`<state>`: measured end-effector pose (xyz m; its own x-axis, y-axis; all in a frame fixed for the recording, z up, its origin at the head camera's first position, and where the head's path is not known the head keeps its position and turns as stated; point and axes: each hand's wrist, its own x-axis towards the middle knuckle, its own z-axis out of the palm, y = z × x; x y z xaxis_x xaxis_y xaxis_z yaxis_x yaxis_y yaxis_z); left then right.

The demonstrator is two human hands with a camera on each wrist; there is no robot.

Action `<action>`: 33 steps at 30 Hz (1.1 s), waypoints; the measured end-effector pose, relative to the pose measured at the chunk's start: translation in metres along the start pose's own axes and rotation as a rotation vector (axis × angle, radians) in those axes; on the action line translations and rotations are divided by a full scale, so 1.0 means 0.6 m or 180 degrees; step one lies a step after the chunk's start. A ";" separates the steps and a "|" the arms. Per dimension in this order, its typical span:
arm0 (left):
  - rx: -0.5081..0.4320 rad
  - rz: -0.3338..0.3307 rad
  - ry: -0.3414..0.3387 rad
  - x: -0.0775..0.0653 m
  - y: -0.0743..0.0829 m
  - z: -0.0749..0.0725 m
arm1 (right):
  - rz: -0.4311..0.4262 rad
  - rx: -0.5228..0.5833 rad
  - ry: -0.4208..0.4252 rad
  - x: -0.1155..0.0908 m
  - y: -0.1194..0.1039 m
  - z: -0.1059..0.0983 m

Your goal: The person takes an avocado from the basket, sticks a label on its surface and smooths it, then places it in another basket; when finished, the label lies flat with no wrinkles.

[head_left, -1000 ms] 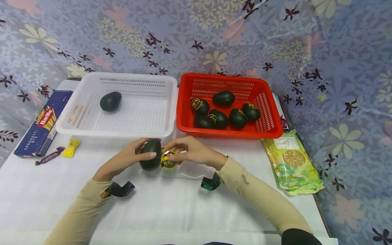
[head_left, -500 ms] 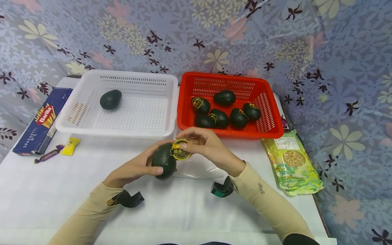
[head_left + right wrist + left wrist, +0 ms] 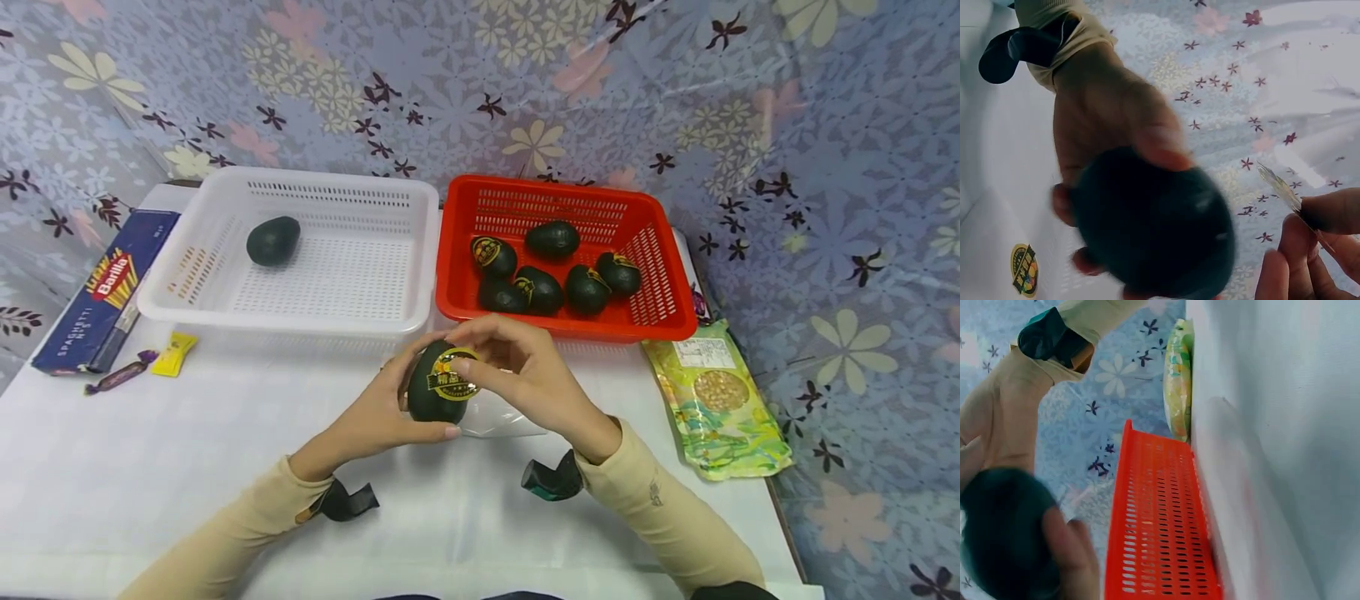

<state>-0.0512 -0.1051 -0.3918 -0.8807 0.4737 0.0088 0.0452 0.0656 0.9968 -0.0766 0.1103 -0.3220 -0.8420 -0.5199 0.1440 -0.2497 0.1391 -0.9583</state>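
My left hand [image 3: 378, 421] grips a dark green avocado [image 3: 431, 406] above the table, fingers and thumb curled round it. Between thumb and fingertips of my right hand [image 3: 536, 387] is a round black-and-yellow sticker [image 3: 446, 382]. In the head view it overlaps the avocado's upper right side. Seen edge-on in the right wrist view, the sticker [image 3: 1280, 187] stands apart from the avocado [image 3: 1154, 225]. Below the hands lies a clear plastic sheet [image 3: 498, 419]; another round label [image 3: 1024, 270] shows at lower left in the right wrist view.
A white basket [image 3: 285, 321] at back left holds one bare avocado [image 3: 273, 241]. Several avocados, most with stickers visible, lie in the red basket [image 3: 562, 327] beside it. A spaghetti box [image 3: 105, 292] and wrapped candies [image 3: 174, 354] are left; a yellow-green bag [image 3: 720, 400] lies right.
Both hands have moved right across the table. The left hand has turned the avocado and brought it up close behind the sticker, which stays pinched in the right hand.
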 end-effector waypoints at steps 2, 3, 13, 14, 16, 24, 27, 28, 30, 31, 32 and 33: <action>0.0112 0.0150 0.0151 0.000 0.004 0.006 | 0.0007 0.0018 0.0036 -0.002 0.001 0.001; 0.0206 0.0220 0.0234 -0.001 0.006 0.008 | 0.0011 0.0029 0.0053 -0.002 0.001 0.001; 0.0426 0.0661 0.0588 0.000 0.020 0.022 | -0.0006 0.0196 0.0112 -0.005 0.000 0.002; 0.0441 0.0695 0.0610 0.000 0.021 0.023 | -0.0012 0.0214 0.0106 -0.005 -0.001 0.002; 0.0446 0.0712 0.0640 0.000 0.024 0.024 | -0.0005 0.0244 0.0088 -0.006 -0.001 0.003; 0.0403 0.0671 0.0661 -0.005 0.032 0.026 | -0.0065 0.0245 0.0081 -0.008 0.002 0.008; 0.0380 0.0673 0.0672 -0.007 0.035 0.028 | -0.0165 0.0200 0.0153 -0.009 0.003 0.012; 0.0371 0.0674 0.0678 -0.008 0.036 0.029 | -0.0194 0.0190 0.0179 -0.010 0.002 0.013; 0.0333 0.0671 0.0677 -0.009 0.038 0.032 | -0.0253 0.0175 0.0230 -0.011 0.002 0.015; 0.0304 0.0668 0.0671 -0.009 0.040 0.033 | -0.0283 0.0163 0.0256 -0.011 0.002 0.015; 0.0276 0.0665 0.0665 -0.010 0.041 0.034 | -0.0309 0.0155 0.0277 -0.012 0.002 0.015; 0.0258 0.0648 0.0665 -0.011 0.042 0.034 | -0.0314 0.0144 0.0294 -0.013 0.001 0.015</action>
<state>-0.0348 -0.0883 -0.3683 -0.9272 0.2938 0.2323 0.2609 0.0616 0.9634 -0.0658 0.1066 -0.3261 -0.8554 -0.4492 0.2580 -0.3133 0.0520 -0.9482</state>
